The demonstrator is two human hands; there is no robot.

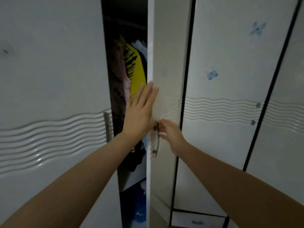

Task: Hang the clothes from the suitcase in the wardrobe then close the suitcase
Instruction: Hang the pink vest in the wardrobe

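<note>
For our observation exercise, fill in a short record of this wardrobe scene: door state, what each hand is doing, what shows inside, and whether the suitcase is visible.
door: wardrobe door partly open, edge toward the camera
left hand: left hand flat, fingers straight, against the door edge
right hand: right hand with fingers curled at the metal handle
inside: hanging clothes, including a yellow garment with black stripes
neighbouring door: left door shut, own handle
suitcase: not in view

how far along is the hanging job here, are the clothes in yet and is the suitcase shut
Looks done: clothes, a yellow garment among them, hang inside the wardrobe. In hand: the left hand lies flat against the half-open door while the right hand grips its handle. Left: the suitcase is out of view, so whether it is emptied or closed cannot be told.
</note>
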